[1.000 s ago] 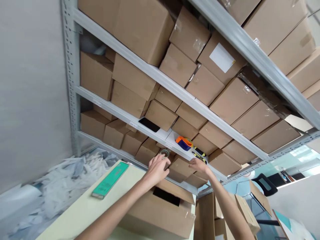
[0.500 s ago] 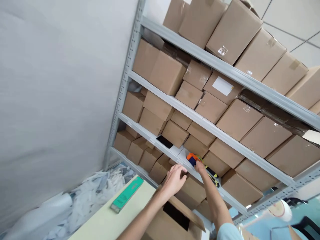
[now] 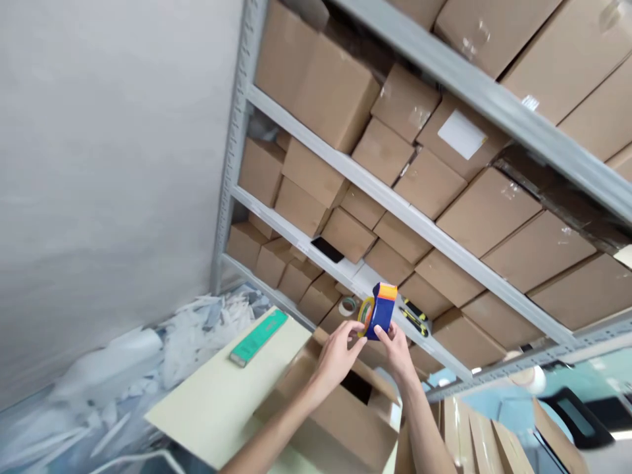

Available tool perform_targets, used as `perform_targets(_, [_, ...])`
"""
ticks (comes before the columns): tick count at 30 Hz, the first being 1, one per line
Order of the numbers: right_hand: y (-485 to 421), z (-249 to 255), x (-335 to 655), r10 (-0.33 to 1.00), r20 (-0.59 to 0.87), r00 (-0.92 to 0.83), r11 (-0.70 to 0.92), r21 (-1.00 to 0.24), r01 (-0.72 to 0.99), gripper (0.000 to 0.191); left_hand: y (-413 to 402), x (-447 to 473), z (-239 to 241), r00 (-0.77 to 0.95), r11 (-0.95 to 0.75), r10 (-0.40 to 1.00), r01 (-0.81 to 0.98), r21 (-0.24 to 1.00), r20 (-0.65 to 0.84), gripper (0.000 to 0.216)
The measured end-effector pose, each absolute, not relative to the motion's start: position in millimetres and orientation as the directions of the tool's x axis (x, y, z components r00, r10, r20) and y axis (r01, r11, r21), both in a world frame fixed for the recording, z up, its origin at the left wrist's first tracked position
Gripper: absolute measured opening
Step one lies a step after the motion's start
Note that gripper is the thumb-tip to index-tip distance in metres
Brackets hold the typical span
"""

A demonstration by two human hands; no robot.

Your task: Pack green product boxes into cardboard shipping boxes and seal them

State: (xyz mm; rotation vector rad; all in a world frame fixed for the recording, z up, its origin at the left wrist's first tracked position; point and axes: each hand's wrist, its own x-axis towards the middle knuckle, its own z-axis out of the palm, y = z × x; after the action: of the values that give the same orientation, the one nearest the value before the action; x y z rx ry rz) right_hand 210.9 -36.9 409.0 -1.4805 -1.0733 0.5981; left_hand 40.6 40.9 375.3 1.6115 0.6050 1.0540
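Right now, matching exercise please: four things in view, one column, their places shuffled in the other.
Things:
1 tape dispenser
2 green flat pack
3 black phone
4 yellow-black cutters

Places:
a on the pale table
b between left hand and right hand
c on the shelf ledge, up-left of the hands
d on that ledge, just right of the dispenser

Pairs: 1-b, 2-a, 3-c, 4-d
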Motion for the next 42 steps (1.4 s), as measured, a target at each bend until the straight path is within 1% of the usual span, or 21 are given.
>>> perform_targets(3, [-69,426,169,0.819,0.18,0.544,0.076,-0.975,0.208,0.048,16,36,387,0.446,-0.335,0.811,-0.175,0.926,0.378,0.014])
perform_targets(6, [-90,441,142,0.762,0.187,0.621,0.062,-0.974,0.217,0.047,1,20,400,0.406,-0.358,0.816,-0.207,0.911,0.413,0.012])
perform_targets(9, [-107,452,127,0.742,0.185,0.645,0.033,-0.97,0.24,0.049,-6,2,412,0.429,-0.434,0.757,-0.232,0.87,0.492,0.011])
perform_targets(12, [-117,458,117,0.781,0.138,0.61,-0.007,-0.973,0.23,0.058,-11,-15,421,0.481,-0.473,0.694,-0.256,0.843,0.535,0.014])
perform_targets(15, [-118,460,111,0.817,0.098,0.568,-0.064,-0.964,0.259,0.068,-16,-29,425,0.566,-0.433,0.656,-0.26,0.863,0.5,0.016])
perform_targets(18, [-119,462,106,0.852,0.098,0.514,-0.104,-0.931,0.351,0.063,-14,-49,431,0.627,-0.396,0.635,-0.237,0.887,0.451,0.016])
perform_targets(21, [-124,468,100,0.884,0.125,0.45,-0.112,-0.878,0.465,0.057,0,-74,444,0.563,-0.405,0.701,-0.19,0.894,0.437,0.026])
perform_targets(23, [-129,476,97,0.913,0.129,0.388,-0.119,-0.824,0.554,0.053,13,-91,456,0.492,-0.432,0.738,-0.181,0.883,0.462,0.035])
perform_targets(25, [-134,487,95,0.939,0.148,0.311,-0.106,-0.735,0.67,0.046,24,-104,469,0.483,-0.482,0.715,-0.182,0.857,0.505,0.039])
perform_targets(27, [-137,498,94,0.957,0.183,0.226,-0.067,-0.618,0.783,0.035,32,-114,478,0.523,-0.534,0.656,-0.189,0.824,0.545,0.036])
perform_targets(29, [-138,507,94,0.967,0.213,0.141,-0.011,-0.514,0.858,0.024,36,-120,484,0.562,-0.575,0.586,-0.219,0.789,0.584,0.028])
perform_targets(31, [-138,513,93,0.968,0.241,0.066,0.047,-0.436,0.899,0.016,38,-125,487,0.57,-0.605,0.531,-0.263,0.752,0.627,0.021])
perform_targets(33, [-136,518,91,0.961,0.276,0.003,0.104,-0.372,0.922,0.011,38,-129,487,0.562,-0.629,0.502,-0.285,0.723,0.658,0.019])
perform_targets(38, [-130,527,88,0.925,0.354,-0.138,0.218,-0.196,0.956,0.01,42,-141,489,0.558,-0.647,0.492,-0.279,0.71,0.668,0.022])
perform_targets(42, [-129,534,88,0.904,0.366,-0.219,0.257,-0.056,0.965,0.015,47,-151,492,0.599,-0.635,0.482,-0.264,0.726,0.639,0.03])
